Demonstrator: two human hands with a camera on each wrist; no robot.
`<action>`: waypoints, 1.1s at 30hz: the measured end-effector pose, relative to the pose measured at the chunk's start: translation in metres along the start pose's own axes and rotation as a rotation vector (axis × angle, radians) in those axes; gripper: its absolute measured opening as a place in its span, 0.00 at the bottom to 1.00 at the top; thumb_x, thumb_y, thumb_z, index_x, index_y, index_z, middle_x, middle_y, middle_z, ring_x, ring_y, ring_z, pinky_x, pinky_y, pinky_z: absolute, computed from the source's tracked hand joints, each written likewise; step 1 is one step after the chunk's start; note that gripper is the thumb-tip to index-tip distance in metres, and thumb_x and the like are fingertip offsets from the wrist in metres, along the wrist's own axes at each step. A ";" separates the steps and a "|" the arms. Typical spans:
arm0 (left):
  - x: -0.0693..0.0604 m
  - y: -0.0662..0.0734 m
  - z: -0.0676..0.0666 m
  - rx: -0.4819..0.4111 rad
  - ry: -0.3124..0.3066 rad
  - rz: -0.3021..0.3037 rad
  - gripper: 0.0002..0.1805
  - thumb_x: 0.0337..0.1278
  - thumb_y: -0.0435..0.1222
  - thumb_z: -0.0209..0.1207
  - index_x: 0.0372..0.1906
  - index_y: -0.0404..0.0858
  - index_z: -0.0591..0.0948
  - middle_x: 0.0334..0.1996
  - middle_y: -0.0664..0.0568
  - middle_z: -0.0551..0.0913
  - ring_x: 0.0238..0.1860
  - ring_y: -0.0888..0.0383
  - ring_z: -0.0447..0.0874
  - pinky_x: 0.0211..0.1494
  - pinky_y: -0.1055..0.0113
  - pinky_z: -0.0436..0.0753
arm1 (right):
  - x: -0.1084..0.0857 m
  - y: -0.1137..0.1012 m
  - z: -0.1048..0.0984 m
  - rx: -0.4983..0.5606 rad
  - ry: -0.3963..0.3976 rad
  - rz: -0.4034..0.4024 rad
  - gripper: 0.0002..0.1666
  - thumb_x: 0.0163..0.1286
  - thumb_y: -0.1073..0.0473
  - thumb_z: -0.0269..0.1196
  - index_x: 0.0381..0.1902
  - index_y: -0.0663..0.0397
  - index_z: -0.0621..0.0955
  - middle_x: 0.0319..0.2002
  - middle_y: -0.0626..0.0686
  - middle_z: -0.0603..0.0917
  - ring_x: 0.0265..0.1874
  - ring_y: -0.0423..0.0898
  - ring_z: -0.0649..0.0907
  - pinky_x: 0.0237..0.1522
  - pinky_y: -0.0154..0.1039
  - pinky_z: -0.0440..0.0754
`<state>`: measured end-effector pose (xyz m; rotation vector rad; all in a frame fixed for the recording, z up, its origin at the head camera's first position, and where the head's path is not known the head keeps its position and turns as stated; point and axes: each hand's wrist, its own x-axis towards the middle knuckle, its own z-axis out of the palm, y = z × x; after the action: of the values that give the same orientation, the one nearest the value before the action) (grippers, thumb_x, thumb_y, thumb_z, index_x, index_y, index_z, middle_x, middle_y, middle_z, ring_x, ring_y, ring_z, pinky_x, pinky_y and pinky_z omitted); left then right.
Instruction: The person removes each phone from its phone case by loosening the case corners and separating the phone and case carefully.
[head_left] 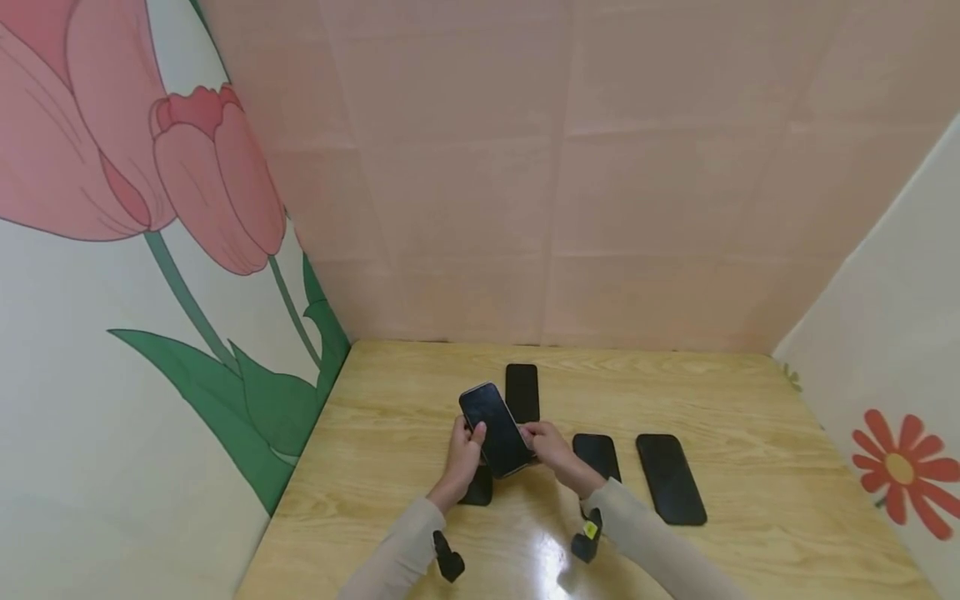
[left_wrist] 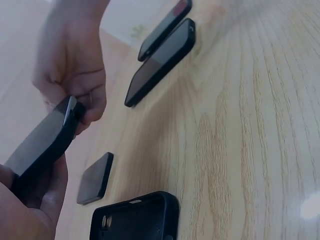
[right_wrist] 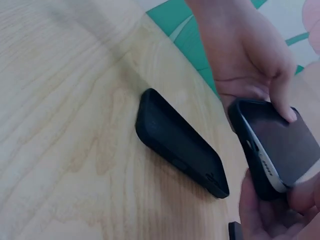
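Note:
Both hands hold a dark-screened phone [head_left: 495, 429] in a black case, tilted above the table. My left hand [head_left: 459, 458] grips its left side, thumb on the screen side. My right hand [head_left: 555, 450] pinches its lower right corner. The right wrist view shows the phone [right_wrist: 285, 142] with one pale edge raised out of the case [right_wrist: 256, 170], the left hand [right_wrist: 245, 55] on the far side and the right hand [right_wrist: 275, 220] at the near corner. An empty black case [head_left: 477, 487] lies below the left hand, its hollow side up in the left wrist view.
On the wooden table [head_left: 405, 392], a black phone [head_left: 522, 392] lies behind the held one. Two more dark phone-shaped items lie to the right, one [head_left: 597, 454] near the right wrist and one [head_left: 671, 479] farther out. Patterned walls border the table.

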<state>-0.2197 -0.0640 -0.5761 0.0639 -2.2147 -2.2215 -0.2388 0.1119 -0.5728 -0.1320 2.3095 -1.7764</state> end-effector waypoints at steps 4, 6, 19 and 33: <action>-0.012 0.024 -0.002 0.017 -0.018 0.009 0.13 0.76 0.32 0.47 0.55 0.26 0.67 0.39 0.35 0.83 0.35 0.49 0.83 0.32 0.57 0.82 | 0.000 -0.003 -0.005 0.015 -0.111 0.021 0.15 0.76 0.70 0.45 0.41 0.75 0.79 0.29 0.52 0.79 0.29 0.46 0.80 0.34 0.45 0.83; -0.016 0.032 -0.003 0.030 -0.027 0.010 0.13 0.76 0.31 0.47 0.55 0.25 0.67 0.39 0.33 0.82 0.36 0.47 0.83 0.33 0.58 0.82 | 0.004 0.001 -0.007 0.009 -0.149 0.037 0.16 0.76 0.70 0.45 0.43 0.73 0.80 0.31 0.53 0.81 0.30 0.46 0.81 0.37 0.47 0.84; -0.005 0.021 -0.009 0.054 -0.062 0.035 0.14 0.75 0.30 0.47 0.56 0.23 0.67 0.39 0.31 0.82 0.37 0.42 0.83 0.32 0.52 0.83 | 0.008 -0.002 -0.015 0.026 -0.147 0.068 0.14 0.73 0.70 0.50 0.51 0.74 0.77 0.40 0.58 0.81 0.36 0.51 0.82 0.47 0.55 0.81; 0.001 0.009 -0.005 0.036 -0.094 0.018 0.13 0.75 0.31 0.48 0.56 0.26 0.67 0.37 0.35 0.83 0.35 0.46 0.85 0.32 0.54 0.84 | -0.001 -0.006 -0.010 0.021 0.017 0.040 0.12 0.64 0.73 0.55 0.46 0.71 0.76 0.35 0.57 0.77 0.30 0.48 0.77 0.39 0.52 0.81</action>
<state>-0.2207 -0.0693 -0.5676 -0.0613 -2.2928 -2.2196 -0.2409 0.1195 -0.5647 -0.0663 2.2882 -1.7880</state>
